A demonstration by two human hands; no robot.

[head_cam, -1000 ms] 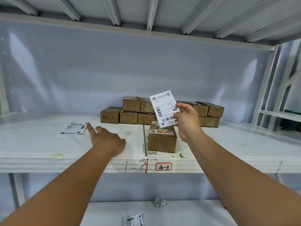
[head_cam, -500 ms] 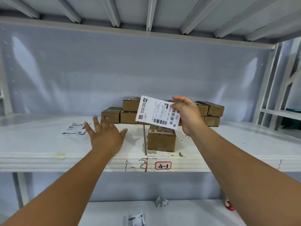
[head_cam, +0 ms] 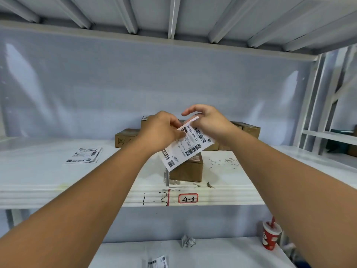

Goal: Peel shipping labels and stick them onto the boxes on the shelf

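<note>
A white shipping label (head_cam: 184, 147) with barcodes hangs tilted in the air above the shelf, held by both hands. My left hand (head_cam: 161, 130) pinches its upper left edge. My right hand (head_cam: 207, 120) pinches its top corner, index finger raised. Right beneath the label a small brown cardboard box (head_cam: 188, 170) stands alone near the shelf's front. Behind my hands a stack of brown boxes (head_cam: 125, 138) lines the back, mostly hidden. A small pile of further labels (head_cam: 85, 155) lies flat on the shelf to the left.
The white shelf (head_cam: 77, 190) has a front edge marked "1-3" and a tag "4-3" (head_cam: 188, 198). On the lower shelf lie crumpled paper (head_cam: 187, 242), a label scrap (head_cam: 158, 263) and a red paper cup (head_cam: 270, 236). Shelf uprights stand at the right.
My left hand has risen from the shelf and taken hold of the label's edge. The label has tilted and come lower, over the single box, with my right hand now at its top corner.
</note>
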